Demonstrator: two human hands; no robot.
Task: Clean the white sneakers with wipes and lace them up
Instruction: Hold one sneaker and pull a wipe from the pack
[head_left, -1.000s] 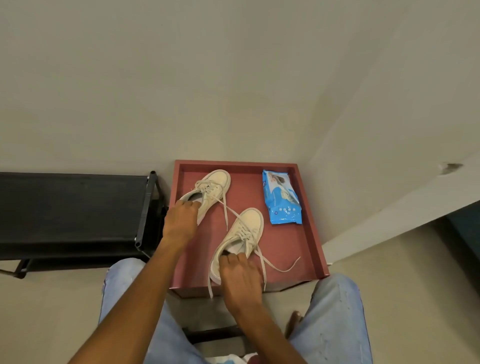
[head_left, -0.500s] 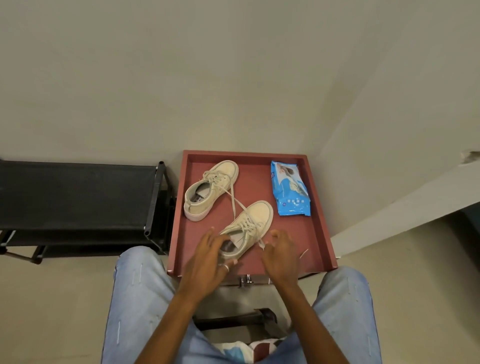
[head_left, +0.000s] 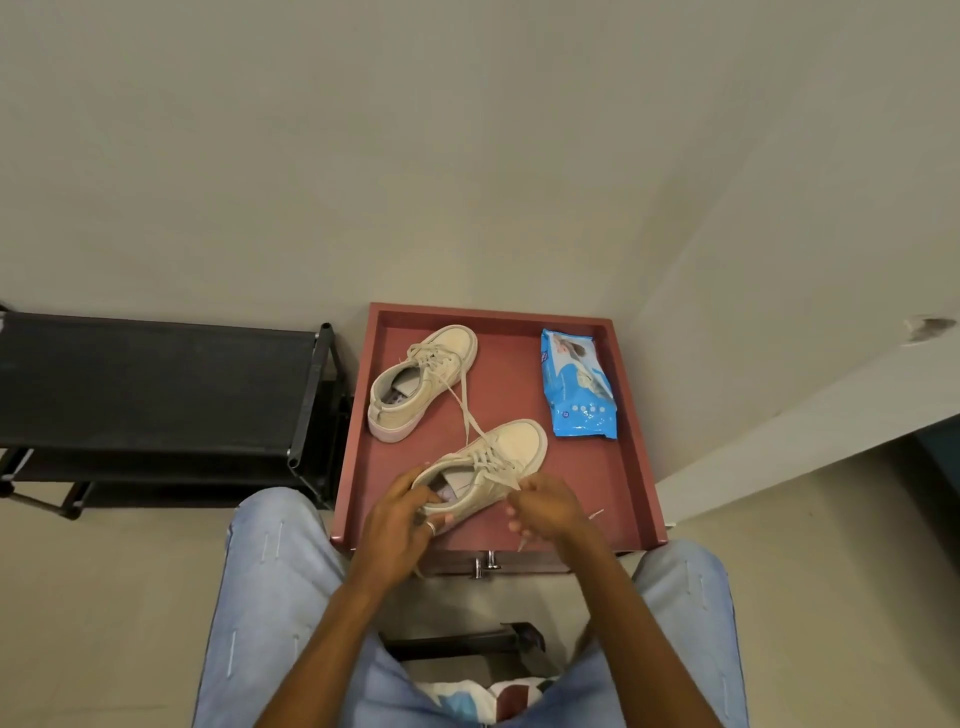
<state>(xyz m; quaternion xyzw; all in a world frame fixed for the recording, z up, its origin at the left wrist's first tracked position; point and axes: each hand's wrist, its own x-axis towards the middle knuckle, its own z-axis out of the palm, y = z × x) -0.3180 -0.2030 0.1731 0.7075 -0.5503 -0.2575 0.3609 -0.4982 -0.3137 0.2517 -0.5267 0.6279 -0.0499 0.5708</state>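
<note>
Near sneaker (head_left: 498, 462): left hand (head_left: 400, 514) grips heel, right hand (head_left: 545, 506) pinches lace (head_left: 511, 480).

Single head cam, worn by a seated person, looks fwd and steeply down over both forearms and the jeans-clad knees at frame bottom. Wide-angle lens: the red tray (head_left: 631, 426) sits centre-low at arm's reach, both hands (left hand (head_left: 400, 512), right hand (head_left: 545, 506)) close under the lens, black rack (head_left: 156, 384) at left edge, and bare wall fills the whole upper half. No 2nd view, so no overlap; walls bend visibly toward the edges.
</note>
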